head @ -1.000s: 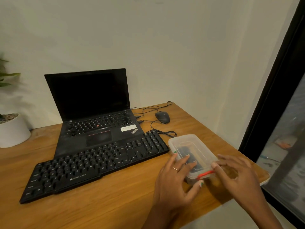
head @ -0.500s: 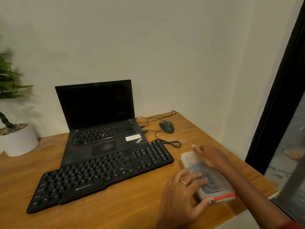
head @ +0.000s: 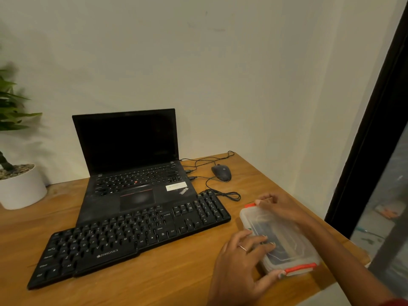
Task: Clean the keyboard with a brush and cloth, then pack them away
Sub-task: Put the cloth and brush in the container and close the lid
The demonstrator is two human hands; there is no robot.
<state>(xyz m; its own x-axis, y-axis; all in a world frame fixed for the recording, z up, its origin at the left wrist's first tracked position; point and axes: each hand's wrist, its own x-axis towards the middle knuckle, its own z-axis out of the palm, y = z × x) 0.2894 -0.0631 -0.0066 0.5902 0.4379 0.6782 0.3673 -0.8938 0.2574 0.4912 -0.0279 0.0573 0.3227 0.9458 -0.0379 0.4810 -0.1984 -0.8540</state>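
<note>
A clear plastic box (head: 294, 241) with red clips and its lid on lies on the wooden desk (head: 167, 283), to the right of the black keyboard (head: 132, 237). Dark contents show through the lid; I cannot tell what they are. My left hand (head: 238, 261) rests flat on the near part of the lid, thumb against the near end by a red clip (head: 300, 267). My right hand (head: 278, 206) reaches over the box, its fingers curled round the far end at the other red clip.
An open black laptop (head: 132, 151) stands behind the keyboard. A wired mouse (head: 221, 172) and looped cables lie at the back right. A white plant pot (head: 22, 188) sits at the far left. The desk's right edge runs just past the box, near a dark window frame (head: 364, 151).
My right hand moved from the near red clip across the lid to the far end of the box. My left hand stays on the lid.
</note>
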